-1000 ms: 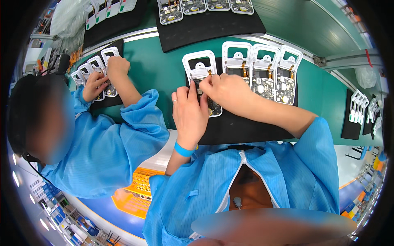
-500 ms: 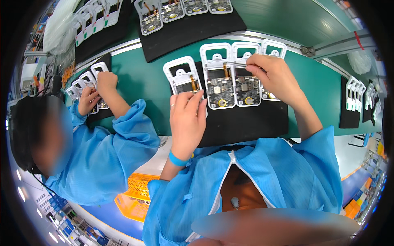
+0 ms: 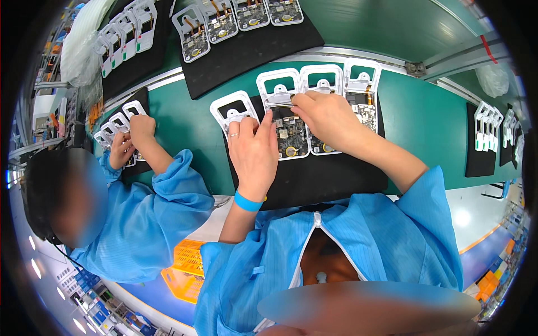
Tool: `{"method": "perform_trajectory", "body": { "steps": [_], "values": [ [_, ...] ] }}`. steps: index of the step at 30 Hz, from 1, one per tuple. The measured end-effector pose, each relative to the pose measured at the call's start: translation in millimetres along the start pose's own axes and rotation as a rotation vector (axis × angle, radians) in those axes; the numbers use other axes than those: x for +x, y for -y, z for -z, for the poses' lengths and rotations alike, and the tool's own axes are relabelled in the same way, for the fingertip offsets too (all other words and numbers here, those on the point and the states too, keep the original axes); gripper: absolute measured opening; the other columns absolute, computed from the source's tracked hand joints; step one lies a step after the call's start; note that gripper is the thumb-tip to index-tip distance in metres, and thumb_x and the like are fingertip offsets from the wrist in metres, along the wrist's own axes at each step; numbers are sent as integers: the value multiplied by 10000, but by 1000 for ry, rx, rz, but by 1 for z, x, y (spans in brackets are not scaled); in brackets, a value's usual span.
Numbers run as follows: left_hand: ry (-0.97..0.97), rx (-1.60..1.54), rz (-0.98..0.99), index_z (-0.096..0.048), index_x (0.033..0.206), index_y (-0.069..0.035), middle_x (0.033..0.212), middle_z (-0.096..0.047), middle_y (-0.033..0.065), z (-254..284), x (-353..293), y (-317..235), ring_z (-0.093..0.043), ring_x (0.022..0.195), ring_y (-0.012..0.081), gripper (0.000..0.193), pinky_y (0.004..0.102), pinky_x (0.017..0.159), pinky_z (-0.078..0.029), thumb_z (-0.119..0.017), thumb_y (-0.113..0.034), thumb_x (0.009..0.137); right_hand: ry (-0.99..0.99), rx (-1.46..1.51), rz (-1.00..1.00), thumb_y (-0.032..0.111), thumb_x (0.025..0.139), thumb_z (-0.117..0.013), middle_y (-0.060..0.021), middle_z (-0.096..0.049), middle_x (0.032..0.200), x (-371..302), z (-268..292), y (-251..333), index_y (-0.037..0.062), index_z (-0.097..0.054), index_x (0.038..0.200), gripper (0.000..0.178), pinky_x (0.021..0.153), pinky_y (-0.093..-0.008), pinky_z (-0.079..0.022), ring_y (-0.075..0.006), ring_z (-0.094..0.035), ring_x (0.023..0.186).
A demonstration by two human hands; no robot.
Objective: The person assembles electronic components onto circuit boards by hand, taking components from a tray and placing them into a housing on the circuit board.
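Several white device housings stand side by side on a black mat (image 3: 336, 176), with circuit boards and round coin cells in their lower halves. Metal tweezers (image 3: 282, 105) are pinched in my right hand (image 3: 333, 120), their tip at the middle of the second housing (image 3: 278, 74). My left hand (image 3: 252, 154), fingers extended, lies over the leftmost housing (image 3: 228, 99) and hides its lower part. Its index fingertip is at the second housing's left edge, close to the tweezers. My right hand partly covers the third housing (image 3: 322, 70); the fourth housing (image 3: 363, 70) is at the right.
At left a co-worker in a blue smock (image 3: 134, 224) handles similar housings. Behind my mat, another black mat (image 3: 252, 59) bears more housings with boards. A further mat (image 3: 479, 151) with white housings lies far right. An orange crate (image 3: 188, 263) stands below the bench.
My right hand has moved left with the tweezers, from the third housing's top to the second housing. My left index finger now reaches toward the tweezers' tip. The view has shifted slightly.
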State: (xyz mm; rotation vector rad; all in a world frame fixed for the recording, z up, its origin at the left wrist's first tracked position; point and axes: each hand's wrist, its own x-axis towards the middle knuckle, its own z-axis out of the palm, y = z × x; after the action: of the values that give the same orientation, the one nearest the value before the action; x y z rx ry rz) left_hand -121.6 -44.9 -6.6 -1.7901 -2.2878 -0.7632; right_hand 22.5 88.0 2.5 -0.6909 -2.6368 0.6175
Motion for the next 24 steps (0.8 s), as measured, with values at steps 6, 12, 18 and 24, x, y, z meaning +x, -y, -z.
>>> {"method": "perform_trajectory", "body": {
  "steps": [6,12,18,24],
  "values": [
    [-3,-16,16,-767,1125,-72,853,-552,88,-7,1,5,-509,846,282,276,403,728,-443,-742,-104,852,-36,-27,53,180,950,-644,-125,-626,759,8,-10,-4,48,-606,920,140,603,-456,-515,-343,-658,706],
    [52,-45,35,-753,1160,-64,889,-542,109,-6,1,16,-490,875,294,292,409,762,-436,-726,-126,876,-21,-121,74,166,933,-660,-115,-605,746,13,-13,1,50,-598,902,135,589,-446,-516,-330,-657,688],
    [115,-40,57,-745,1178,-66,914,-511,121,-1,0,20,-464,891,303,299,416,797,-424,-713,-155,895,-51,-113,124,153,914,-669,-104,-608,758,19,-13,9,49,-601,904,124,579,-432,-522,-308,-662,687],
    [109,-37,63,-737,1195,-70,938,-508,124,1,-3,21,-462,910,306,315,426,822,-418,-715,-174,898,-10,-215,150,74,813,-681,-97,-606,799,21,-6,14,52,-602,892,115,615,-414,-537,-290,-676,764]
  ]
}}
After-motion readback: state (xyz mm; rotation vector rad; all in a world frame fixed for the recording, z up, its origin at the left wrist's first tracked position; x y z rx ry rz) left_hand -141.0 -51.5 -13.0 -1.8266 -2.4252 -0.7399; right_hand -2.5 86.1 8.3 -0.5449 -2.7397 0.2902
